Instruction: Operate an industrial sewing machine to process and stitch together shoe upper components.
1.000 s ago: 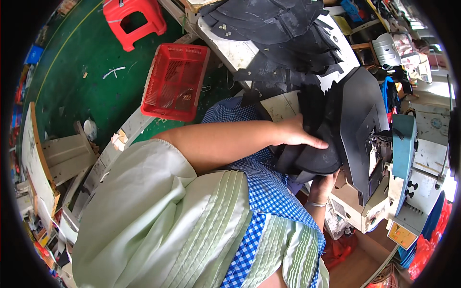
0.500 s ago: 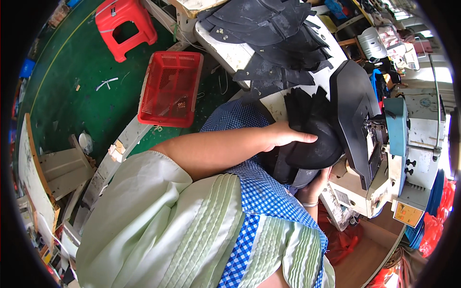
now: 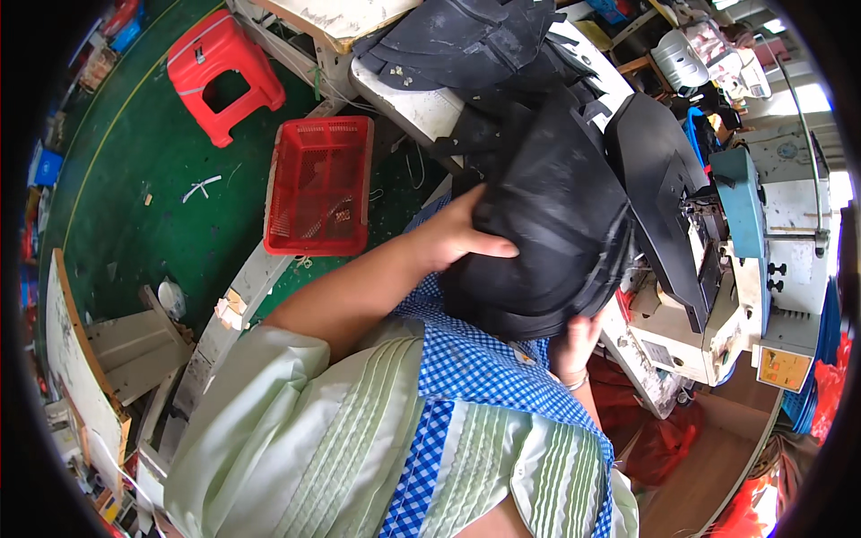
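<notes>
The largest item in hand is a stack of black moulded panels (image 3: 552, 242), curved and shell-like, held in front of the body just to the left of a grey-and-teal sewing machine (image 3: 762, 242) whose dark flat bed (image 3: 659, 206) stands touching or just beside the stack's right edge. Behind it, on a pale worktop (image 3: 408, 103), a further heap of black cut pieces (image 3: 466, 40) is seen; a red crate (image 3: 318, 184) and a red stool (image 3: 220, 72) stand well apart on the green floor (image 3: 134, 179). The stack is judged to be in the course of being gathered and squared. It is best kept gripped from both sides, the edges being aligned before it is presented to the machine, and the lower rim supported so that no layer slips out. The long axis of the stack is seen to run from upper right to lower left, the domed face turned up towards the camera and the rounded end pointing down towards the lap. The left hand (image 3: 457, 238) is laid flat and spread on the upper left face, thumb along the surface, pressing rather than pinching. The right hand (image 3: 574, 341) is placed under the lower rim, fingers curled up against it; how far it closes cannot be told, as most of it is hidden.
</notes>
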Tool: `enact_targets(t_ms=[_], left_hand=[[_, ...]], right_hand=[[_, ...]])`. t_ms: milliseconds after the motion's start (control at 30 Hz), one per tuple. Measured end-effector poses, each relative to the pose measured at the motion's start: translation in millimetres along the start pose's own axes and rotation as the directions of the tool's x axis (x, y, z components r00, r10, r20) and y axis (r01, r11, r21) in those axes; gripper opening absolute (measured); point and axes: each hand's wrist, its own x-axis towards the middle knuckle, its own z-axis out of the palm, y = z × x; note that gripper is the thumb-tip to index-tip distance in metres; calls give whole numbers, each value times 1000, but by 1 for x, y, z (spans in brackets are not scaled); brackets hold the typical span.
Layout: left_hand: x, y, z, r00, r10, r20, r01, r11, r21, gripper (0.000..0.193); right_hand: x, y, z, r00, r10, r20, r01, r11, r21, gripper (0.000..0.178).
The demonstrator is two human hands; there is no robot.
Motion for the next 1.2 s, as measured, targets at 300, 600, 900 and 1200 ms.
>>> enact_targets(t_ms=[300, 600, 900, 1200], left_hand=[[-128, 72, -133, 827, 470, -308, -438, 883, 171, 102], [-256, 70, -272, 468, 405, -785, -36, 897, 441, 89], [-168, -22, -384, 606, -37, -795, 205, 973, 110, 108], [-150, -102, -447, 263, 43, -964, 911, 317, 263, 100]], right_hand=[[65, 29, -111, 747, 326, -580, -356, 932, 66, 66], [33, 8, -94, 732, 283, -620, -538, 798, -270, 51], [34, -12, -91, 753, 257, -605, -597, 654, -465, 57], [23, -27, -97, 693, 269, -669, -675, 569, -470, 60]])
